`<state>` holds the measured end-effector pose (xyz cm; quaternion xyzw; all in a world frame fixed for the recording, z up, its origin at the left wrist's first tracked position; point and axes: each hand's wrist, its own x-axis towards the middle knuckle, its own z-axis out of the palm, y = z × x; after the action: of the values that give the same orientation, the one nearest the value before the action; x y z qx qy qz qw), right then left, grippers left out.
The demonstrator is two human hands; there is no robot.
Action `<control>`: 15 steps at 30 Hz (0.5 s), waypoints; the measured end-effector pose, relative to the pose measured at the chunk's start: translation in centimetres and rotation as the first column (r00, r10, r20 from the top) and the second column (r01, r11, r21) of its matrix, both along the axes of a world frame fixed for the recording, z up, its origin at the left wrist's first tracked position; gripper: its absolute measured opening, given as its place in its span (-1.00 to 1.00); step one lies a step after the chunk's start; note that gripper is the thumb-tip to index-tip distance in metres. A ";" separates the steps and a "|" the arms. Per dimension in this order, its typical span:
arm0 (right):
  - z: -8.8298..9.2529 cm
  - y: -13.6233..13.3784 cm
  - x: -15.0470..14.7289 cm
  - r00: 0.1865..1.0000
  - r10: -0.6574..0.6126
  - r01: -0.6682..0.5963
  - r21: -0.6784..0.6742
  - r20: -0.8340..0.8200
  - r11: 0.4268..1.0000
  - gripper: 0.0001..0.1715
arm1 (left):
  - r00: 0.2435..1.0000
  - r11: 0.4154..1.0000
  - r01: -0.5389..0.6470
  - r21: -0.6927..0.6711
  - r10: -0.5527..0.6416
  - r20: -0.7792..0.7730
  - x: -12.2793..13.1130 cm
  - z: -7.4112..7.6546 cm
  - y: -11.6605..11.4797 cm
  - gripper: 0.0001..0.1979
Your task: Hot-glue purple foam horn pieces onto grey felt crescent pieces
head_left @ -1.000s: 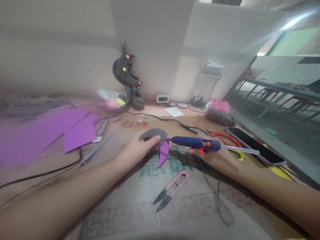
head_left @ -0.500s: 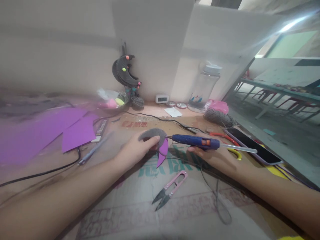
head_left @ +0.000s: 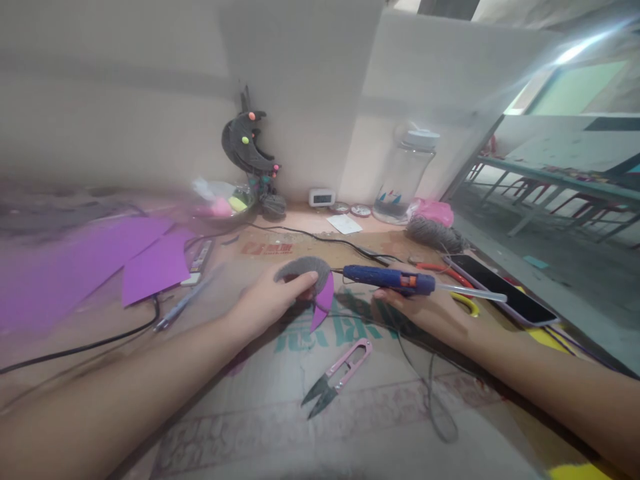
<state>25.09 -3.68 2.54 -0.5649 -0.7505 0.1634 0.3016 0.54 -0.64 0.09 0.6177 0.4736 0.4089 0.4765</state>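
Note:
Between the thumb and fingers of my left hand [head_left: 273, 293] is a purple crescent [head_left: 325, 297], its upper part wrapped in grey yarn [head_left: 303, 266]. My right hand [head_left: 415, 303] grips a blue glue gun [head_left: 387, 277] with a clear glue stick [head_left: 473, 291] jutting from its back. The gun's metal tip points left and is at the crescent's outer edge; whether it touches, I cannot tell. Below the hands, pink thread snips [head_left: 340, 377] lie with their blades apart. A loose strand of grey yarn [head_left: 431, 393] trails over the cardboard under my right arm.
Purple sheets [head_left: 155, 263] and a pen [head_left: 180, 307] lie at left. Along the wall stand a pinned grey moon ornament [head_left: 245, 143], a small clock [head_left: 322, 197] and a clear bottle [head_left: 405, 177]. A yarn skein [head_left: 435, 233], orange-handled scissors [head_left: 445, 272] and a phone [head_left: 500, 287] are at right.
The whole view has shifted slightly. Both hands keep their holds on the crescent and the glue gun, and the gun's tip stays at the crescent's edge.

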 end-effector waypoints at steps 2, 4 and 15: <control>0.0 0.1 0.0 1.000 -0.012 0.012 0.012 0.008 1.000 -0.70 | 1.000 1.000 0.026 -0.007 -0.026 0.010 0.0 0.0 0.0 -0.72; 0.0 0.2 -0.1 1.000 -0.026 0.025 0.020 0.016 0.999 -0.71 | 0.999 0.998 0.048 -0.030 -0.047 0.022 -0.1 -0.1 0.1 -0.73; 1.0 1.1 1.4 0.989 -0.066 0.073 0.053 -0.133 0.996 -0.56 | 0.991 0.996 0.066 -0.054 -0.059 0.120 -0.2 -0.1 0.2 -0.74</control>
<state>26.52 -2.61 3.55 -0.5698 -0.7134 0.1678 0.3719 0.37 -0.41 0.00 0.5928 0.4365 0.4160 0.5338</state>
